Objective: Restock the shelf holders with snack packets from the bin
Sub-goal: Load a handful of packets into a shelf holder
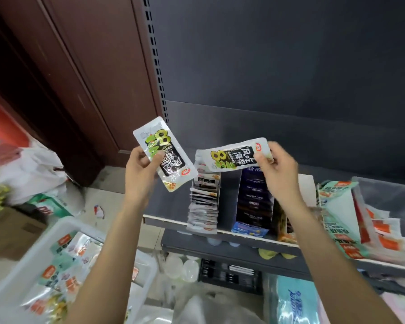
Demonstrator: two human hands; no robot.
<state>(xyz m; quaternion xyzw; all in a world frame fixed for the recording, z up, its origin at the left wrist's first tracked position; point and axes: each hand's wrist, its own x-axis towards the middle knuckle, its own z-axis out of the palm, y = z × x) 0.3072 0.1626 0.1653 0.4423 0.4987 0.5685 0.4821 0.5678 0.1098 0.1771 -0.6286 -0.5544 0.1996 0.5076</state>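
Note:
My left hand grips a silver snack packet with a black and green label, held upright above the shelf's left end. My right hand pinches a second matching packet by its right end, lying sideways over a shelf holder filled with several similar packets. A white bin with more packets sits at the lower left, under my left forearm.
A dark blue display box stands right of the holder on the grey shelf. Teal and orange packs lie at the shelf's right. A brown wooden door frame rises at the left. Plastic bags and bottles lie below.

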